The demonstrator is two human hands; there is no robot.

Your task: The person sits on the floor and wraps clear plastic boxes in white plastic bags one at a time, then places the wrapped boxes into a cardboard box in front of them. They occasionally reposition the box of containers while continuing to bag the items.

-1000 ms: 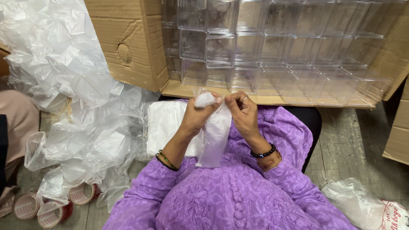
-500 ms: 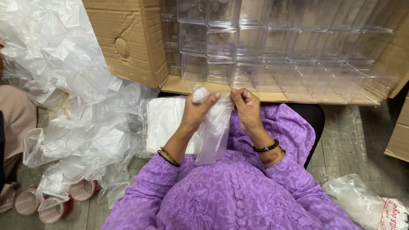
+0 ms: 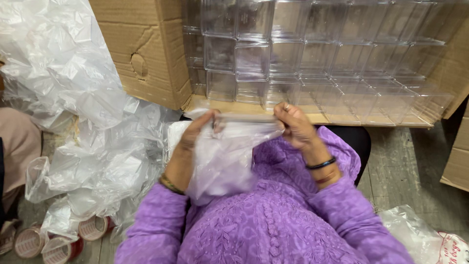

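Note:
Both my hands hold one thin clear plastic bag by its top edge, stretched wide between them. My left hand pinches the left corner, my right hand pinches the right corner. The bag hangs down over my purple sleeves and lap. Just beyond my hands lies a cardboard box on its side, stacked with several clear plastic boxes.
A big heap of crumpled clear plastic bags fills the left side. Rolls of tape lie on the floor at the lower left. Another plastic bag lies at the lower right, and a second carton stands at the right edge.
My hands have moved apart, pulling the bag's mouth wide. Earlier they were close together at the narrow top of the hanging bag.

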